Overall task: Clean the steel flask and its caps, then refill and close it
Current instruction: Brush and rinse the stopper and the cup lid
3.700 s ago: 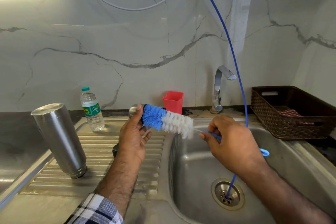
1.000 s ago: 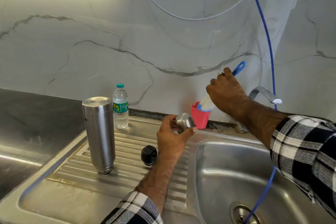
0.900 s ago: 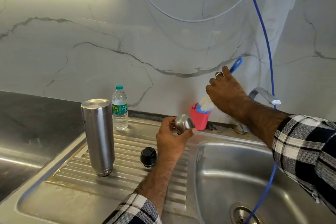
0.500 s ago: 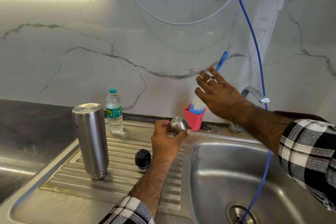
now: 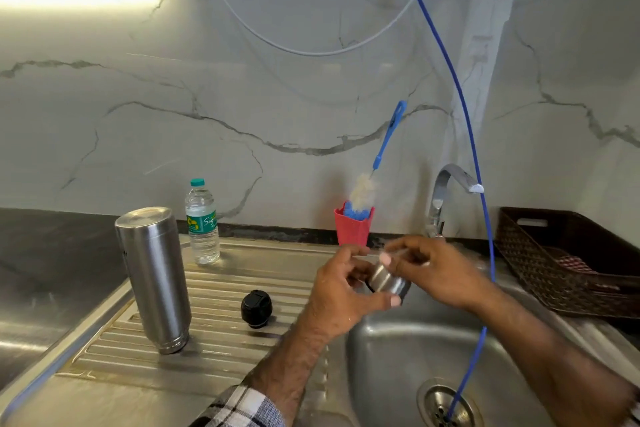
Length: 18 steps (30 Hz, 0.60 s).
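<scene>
Your left hand (image 5: 341, 291) and right hand (image 5: 438, 276) meet over the near-left rim of the sink basin (image 5: 391, 357), both on the steel cap (image 5: 389, 282). Left fingers curl round the cap, thumb along its lower edge; right fingers pinch its upper end. Blurred there, so exact finger contact is hard to read. The cap lies tilted, its axis running from upper left to lower right, its dark open side toward your left palm as far as can be told.

The steel flask (image 5: 154, 279) stands mouth down on the ribbed drainboard (image 5: 221, 333) at the left, long axis vertical, leaning slightly, flat base up. No readable writing on it; a small dark mark on its left side is too small to tell.

The black inner cap (image 5: 256, 308) sits on the drainboard between flask and hands, apart from both.

A plastic water bottle (image 5: 202, 222) stands upright far left by the wall, teal lid, green label with script starting "Si…"; the rest is unreadable.

The bottle brush (image 5: 363, 192) stands bristles down in the red cup (image 5: 353, 227), blue handle pointing up and to the right against the marble wall.

The tap (image 5: 446, 191) is at far right. A blue hose (image 5: 460, 97) drops into the drain (image 5: 446, 404). A brown basket (image 5: 568, 260) sits far right.
</scene>
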Each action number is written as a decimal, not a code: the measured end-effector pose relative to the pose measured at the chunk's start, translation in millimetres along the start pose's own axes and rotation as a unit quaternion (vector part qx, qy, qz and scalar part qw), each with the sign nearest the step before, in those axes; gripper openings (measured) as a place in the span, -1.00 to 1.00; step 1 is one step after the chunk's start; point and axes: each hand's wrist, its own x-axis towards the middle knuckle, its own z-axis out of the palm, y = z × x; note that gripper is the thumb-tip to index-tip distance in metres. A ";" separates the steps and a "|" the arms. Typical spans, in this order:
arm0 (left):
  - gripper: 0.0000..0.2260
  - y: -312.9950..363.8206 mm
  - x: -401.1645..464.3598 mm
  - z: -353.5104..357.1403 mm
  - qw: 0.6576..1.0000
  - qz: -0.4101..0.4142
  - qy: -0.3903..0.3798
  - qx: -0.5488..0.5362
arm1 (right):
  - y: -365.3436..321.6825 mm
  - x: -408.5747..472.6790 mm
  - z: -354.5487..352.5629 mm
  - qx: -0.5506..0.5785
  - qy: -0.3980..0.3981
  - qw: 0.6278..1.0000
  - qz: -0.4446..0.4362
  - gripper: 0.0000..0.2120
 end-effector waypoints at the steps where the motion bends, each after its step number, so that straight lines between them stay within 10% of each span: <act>1: -0.28 1.7 -2.7 3.6 1.000 0.005 -0.012 0.016 | 2.6 -8.1 0.3 0.010 -0.009 1.000 0.004 -0.53; 12: -0.60 -7.2 -4.1 1.4 0.987 0.028 -0.032 0.153 | 45.4 -34.7 -0.6 0.073 0.135 0.983 0.098 -0.65; 15: -0.66 -14.5 -0.2 3.2 0.980 0.011 -0.038 0.196 | 56.8 -37.4 4.7 0.000 0.061 0.989 0.137 -0.61; 18: -0.28 -10.1 -3.3 11.9 0.975 -0.009 -0.101 0.200 | 56.0 -37.2 7.9 -0.098 0.032 0.982 0.157 -0.61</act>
